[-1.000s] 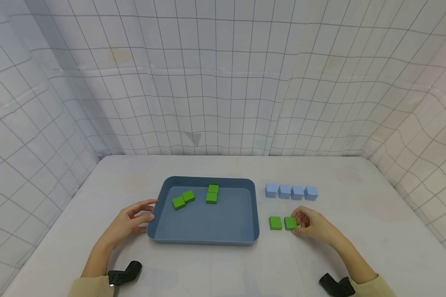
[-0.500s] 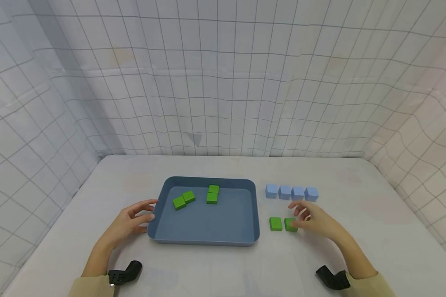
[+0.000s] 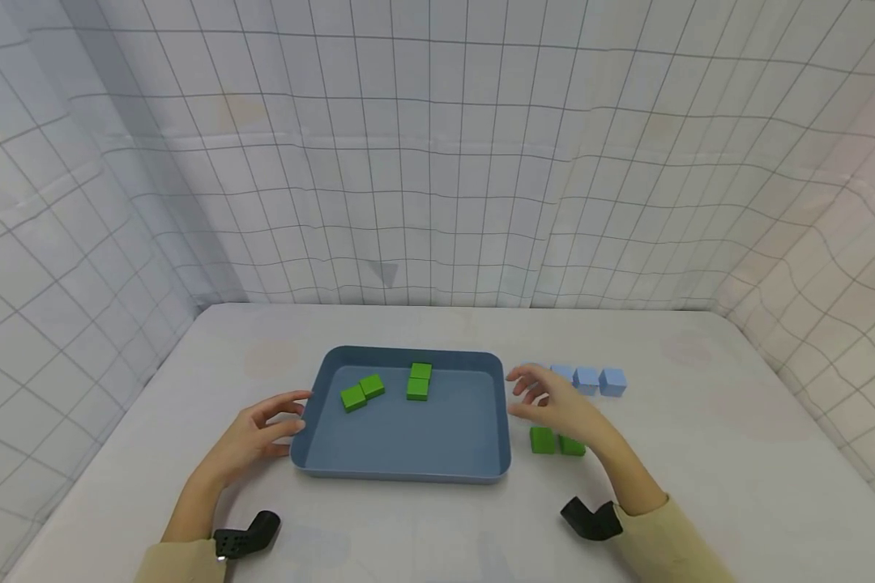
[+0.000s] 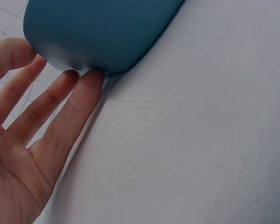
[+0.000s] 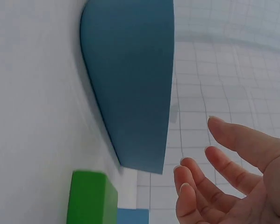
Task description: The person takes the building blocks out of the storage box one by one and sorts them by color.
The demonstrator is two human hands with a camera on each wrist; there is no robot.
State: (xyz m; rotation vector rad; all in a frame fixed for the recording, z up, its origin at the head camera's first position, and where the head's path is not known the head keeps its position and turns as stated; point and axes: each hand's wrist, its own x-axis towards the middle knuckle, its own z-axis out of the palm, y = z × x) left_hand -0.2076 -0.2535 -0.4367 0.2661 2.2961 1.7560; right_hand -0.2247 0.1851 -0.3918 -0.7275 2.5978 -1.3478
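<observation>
My left hand (image 3: 251,437) rests its fingertips against the left wall of the shallow blue-grey tray (image 3: 437,441); in the left wrist view its fingers reach up to the tray's outer side. My right hand (image 3: 560,406) hovers beside the tray's right rim, fingers loosely bent and holding nothing. Under its wrist side, two green blocks (image 3: 542,440) lie on the table, partly covered by the hand in the head view. One green block (image 5: 88,198) shows low in the right wrist view. Inside the tray sit two pairs of green blocks (image 3: 418,389), one pair left, one near the back middle.
Light blue cubes (image 3: 612,382) stand in a row behind the right hand, which partly hides them. A white cloth covers the table (image 3: 379,530). Grid-patterned white curtains (image 3: 437,162) enclose the back and both sides.
My right hand has left the right-hand green block and moved left and a little back, to the tray's right rim, with nothing in it. The left hand and tray have stayed put.
</observation>
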